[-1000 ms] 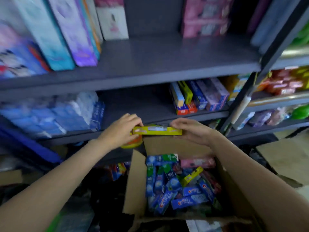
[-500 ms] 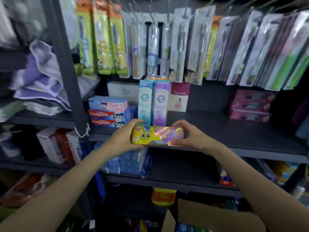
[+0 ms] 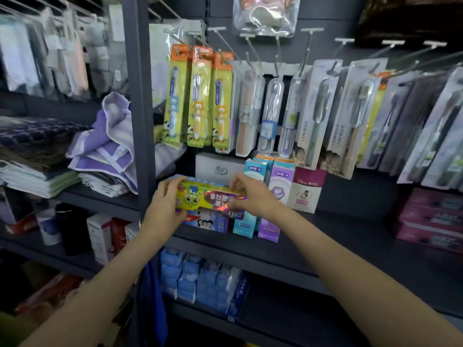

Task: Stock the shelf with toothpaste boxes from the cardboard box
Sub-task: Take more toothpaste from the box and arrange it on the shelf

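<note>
A yellow, shiny toothpaste box (image 3: 208, 199) with a green cartoon face lies flat between both hands, over a stack of red-and-blue toothpaste boxes (image 3: 210, 222) on the dark shelf (image 3: 325, 236). My left hand (image 3: 164, 209) grips its left end. My right hand (image 3: 253, 196) pinches its right end from above. Upright teal and purple toothpaste boxes (image 3: 275, 176) stand just right of the stack. The cardboard box is out of view.
Packaged toothbrushes (image 3: 250, 103) hang on hooks above the shelf. A grey upright post (image 3: 140, 108) rises left of the stack, with folded towels (image 3: 105, 149) beyond it. Pink boxes (image 3: 431, 219) sit at far right; blue packs (image 3: 203, 279) fill the shelf below.
The box rose from the cardboard box up to the shelf and now sits over the stacked toothpaste boxes. My view lifted from the lower shelves to the toothbrush display.
</note>
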Available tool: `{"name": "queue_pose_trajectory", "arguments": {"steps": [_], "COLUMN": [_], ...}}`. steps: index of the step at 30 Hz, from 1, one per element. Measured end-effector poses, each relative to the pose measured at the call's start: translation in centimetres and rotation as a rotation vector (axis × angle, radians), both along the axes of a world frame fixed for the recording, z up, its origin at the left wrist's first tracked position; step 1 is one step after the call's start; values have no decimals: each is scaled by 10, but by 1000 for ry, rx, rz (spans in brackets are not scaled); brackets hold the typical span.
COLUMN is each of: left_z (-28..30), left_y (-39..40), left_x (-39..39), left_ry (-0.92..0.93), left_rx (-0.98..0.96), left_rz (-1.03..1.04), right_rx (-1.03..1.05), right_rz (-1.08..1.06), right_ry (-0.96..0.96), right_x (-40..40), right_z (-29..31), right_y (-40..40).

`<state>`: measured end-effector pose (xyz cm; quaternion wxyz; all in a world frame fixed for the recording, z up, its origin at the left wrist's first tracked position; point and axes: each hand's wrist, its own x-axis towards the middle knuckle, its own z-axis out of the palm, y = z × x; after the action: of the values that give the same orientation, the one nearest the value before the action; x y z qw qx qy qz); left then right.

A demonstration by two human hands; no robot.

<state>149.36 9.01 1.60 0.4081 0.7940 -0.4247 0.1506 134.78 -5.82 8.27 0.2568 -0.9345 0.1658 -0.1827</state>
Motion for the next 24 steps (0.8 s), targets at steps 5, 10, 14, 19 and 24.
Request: {"name": "queue_pose_trajectory", "arguments": {"steps": [5,10,14,19,24], "left_z": [6,-1,-8,-16,-21], "left_y": [-12,-23,-27,-30,-35], "left_x": [9,19,28,29,27], "left_ry": [29,47,57,81,88], "left_rx": [21,103,104,127,162], "left_rz": [119,112,100,109,77], "right_rx": [-112,-205,-172,-113,-136], "right_rz": [-103,-104,-118,-73,-98], "right_ry": [-107,-24,4,17,-16], "right_x": [41,78,98,104,107], "right_z": [12,10,9,6,5], "right_y": [-13,-21,-30,-37,-39]}}
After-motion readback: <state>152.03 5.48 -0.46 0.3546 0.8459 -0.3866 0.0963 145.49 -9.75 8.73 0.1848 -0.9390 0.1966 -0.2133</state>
